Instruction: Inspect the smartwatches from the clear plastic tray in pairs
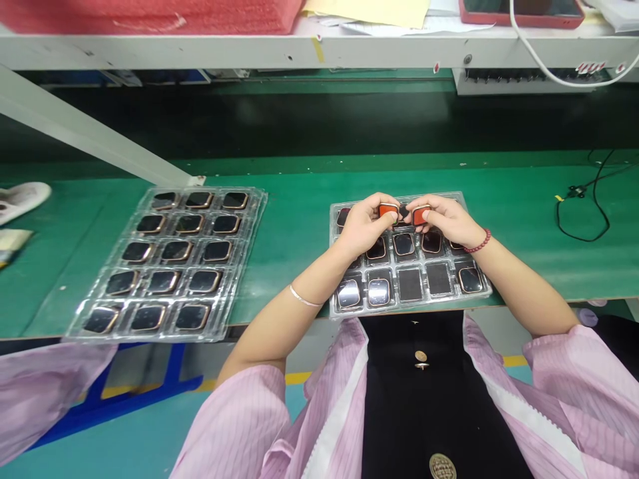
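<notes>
My left hand (370,223) grips a small square watch case (388,210) with an orange-red face showing. A second watch case (421,215) of the same look is pinched in my right hand (445,218). Both hands hover over the back rows of a clear plastic tray (337,311). Dark square watch cases with gold rims sit in many of its pockets, such as a front-row watch case (379,291). Two front-row pockets show only a dark flat bottom, like the pocket (410,284). My fingers partly hide the back row.
To the left lies another clear tray (227,326) full of dark watch cases. A slanted white post (100,133) stands behind it. At far left is a brush (12,245); at right, a black cable (594,206). A shelf (249,52) spans the back above the green table (294,233).
</notes>
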Tool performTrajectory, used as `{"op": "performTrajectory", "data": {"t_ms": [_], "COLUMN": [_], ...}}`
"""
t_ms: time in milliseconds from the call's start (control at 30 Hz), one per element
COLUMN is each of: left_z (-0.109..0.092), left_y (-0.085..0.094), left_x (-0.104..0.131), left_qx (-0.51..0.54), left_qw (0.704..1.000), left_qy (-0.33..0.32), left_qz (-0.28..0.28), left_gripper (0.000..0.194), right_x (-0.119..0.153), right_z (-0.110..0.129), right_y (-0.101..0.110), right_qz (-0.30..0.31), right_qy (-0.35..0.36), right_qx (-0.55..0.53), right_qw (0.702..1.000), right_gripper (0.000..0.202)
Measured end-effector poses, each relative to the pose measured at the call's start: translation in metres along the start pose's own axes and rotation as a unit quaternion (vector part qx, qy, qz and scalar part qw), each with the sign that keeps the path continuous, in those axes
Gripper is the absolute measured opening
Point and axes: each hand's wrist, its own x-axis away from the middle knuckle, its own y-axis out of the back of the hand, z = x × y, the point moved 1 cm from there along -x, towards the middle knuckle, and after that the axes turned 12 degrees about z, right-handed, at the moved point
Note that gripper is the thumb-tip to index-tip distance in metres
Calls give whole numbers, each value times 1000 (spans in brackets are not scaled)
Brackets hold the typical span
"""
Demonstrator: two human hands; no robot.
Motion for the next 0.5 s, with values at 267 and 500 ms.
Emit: {"op": "performTrajectory", "data": {"t_ms": [267, 500], "left_z": [-2, -1], "left_y": [0, 3], "left_x": [0, 0], "left_qx": [15, -6], "left_qw": [1000, 1000], "left_qy": [-3, -2], "left_qz": [-1, -18], "left_gripper": [44, 43], "right_x": [1, 2], "right_z": [2, 6], "right_y": [-1, 0], "right_qz": [-2, -47], "right_qy": [15, 37], "right_qx": [-24, -6], "right_qw": [1000, 998], "right_gripper": [31, 30]}}
